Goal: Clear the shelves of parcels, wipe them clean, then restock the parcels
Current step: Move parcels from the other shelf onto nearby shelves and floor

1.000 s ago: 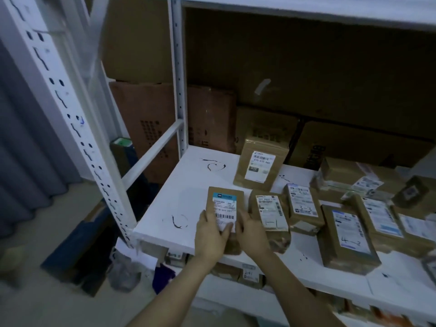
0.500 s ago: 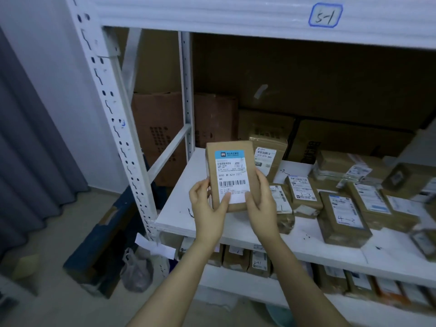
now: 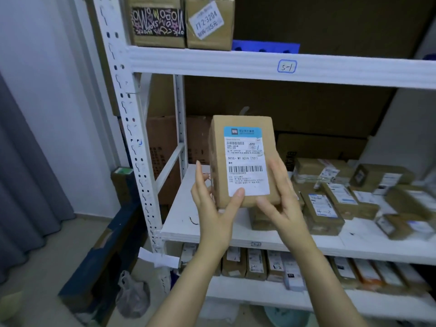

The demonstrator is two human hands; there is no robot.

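I hold a small brown cardboard parcel with a white and blue shipping label upright in front of the white shelf. My left hand grips its lower left corner, thumb on the label. My right hand holds its lower right edge with the fingers behind and below it. Several more brown labelled parcels lie flat on the middle shelf to the right.
Two boxes stand on the upper shelf above the rail marked 5-1. The lower shelf holds a row of upright parcels. A perforated white upright stands at left, with a plastic bag and dark board on the floor.
Both hands picked the parcel up from the shelf front and raised it to chest height, label facing me. The view tilted upward, revealing the upper shelf.
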